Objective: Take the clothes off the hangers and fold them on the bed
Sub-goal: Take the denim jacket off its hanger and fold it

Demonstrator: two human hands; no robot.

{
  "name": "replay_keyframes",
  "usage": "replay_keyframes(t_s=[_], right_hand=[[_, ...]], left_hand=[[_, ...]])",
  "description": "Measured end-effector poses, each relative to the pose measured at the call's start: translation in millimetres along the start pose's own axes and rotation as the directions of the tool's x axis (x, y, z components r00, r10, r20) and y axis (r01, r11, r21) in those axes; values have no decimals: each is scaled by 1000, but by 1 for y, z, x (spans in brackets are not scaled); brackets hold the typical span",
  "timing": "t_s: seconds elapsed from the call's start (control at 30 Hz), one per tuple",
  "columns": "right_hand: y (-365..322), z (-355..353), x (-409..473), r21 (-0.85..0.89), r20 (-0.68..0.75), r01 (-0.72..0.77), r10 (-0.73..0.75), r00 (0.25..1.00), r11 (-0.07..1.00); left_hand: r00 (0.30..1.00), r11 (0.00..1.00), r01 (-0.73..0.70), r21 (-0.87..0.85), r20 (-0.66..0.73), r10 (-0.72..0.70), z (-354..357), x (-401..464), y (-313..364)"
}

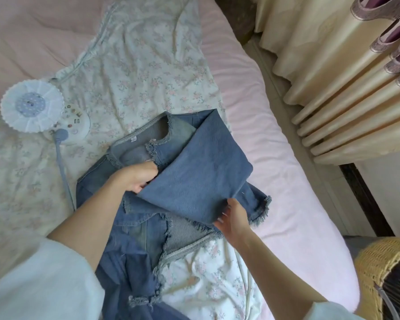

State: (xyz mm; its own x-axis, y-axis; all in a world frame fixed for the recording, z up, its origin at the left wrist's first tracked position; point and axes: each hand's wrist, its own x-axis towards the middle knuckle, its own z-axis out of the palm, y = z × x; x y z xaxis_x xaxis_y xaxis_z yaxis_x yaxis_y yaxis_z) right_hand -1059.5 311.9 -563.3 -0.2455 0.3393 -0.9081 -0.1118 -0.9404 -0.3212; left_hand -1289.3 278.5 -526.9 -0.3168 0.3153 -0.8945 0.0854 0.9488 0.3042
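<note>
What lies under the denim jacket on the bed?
The denim jacket lies on a floral sheet, which shows around it, over a pink bedcover. Directly beneath the denim, nothing can be seen.

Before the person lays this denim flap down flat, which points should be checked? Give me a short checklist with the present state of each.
1. Left hand holds the flap's edge: ok.
2. Right hand holds the flap's lower corner: ok.
3. Denim jacket is off its hanger: ok, no hanger visible.
4. Jacket lies on the bed: ok, over a floral sheet.
5. Jacket lies smooth: not ok, lower part is bunched.
6. Round frilly fan clear of the jacket: ok.
</note>
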Motion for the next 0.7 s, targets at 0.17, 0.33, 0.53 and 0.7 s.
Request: replay_keyframes(t_s=[0.17, 0.33, 0.53, 0.7], right_hand=[[29, -16, 2, -125, -224, -208, 177, 958, 970], [26, -8, 7, 24, -277, -349, 342, 898, 937], [30, 4, 2, 161, -252, -377, 407, 878, 912], [40, 6, -5, 100, -246, -292, 308, 919, 951]], left_hand=[[932, 949, -79, -307, -361, -39, 12, 38, -16], [906, 862, -154, -483, -417, -72, 19, 59, -4], [886, 863, -212, -459, -463, -29, 27, 63, 4], [787, 988, -102, 118, -598, 153, 22, 47, -8]])
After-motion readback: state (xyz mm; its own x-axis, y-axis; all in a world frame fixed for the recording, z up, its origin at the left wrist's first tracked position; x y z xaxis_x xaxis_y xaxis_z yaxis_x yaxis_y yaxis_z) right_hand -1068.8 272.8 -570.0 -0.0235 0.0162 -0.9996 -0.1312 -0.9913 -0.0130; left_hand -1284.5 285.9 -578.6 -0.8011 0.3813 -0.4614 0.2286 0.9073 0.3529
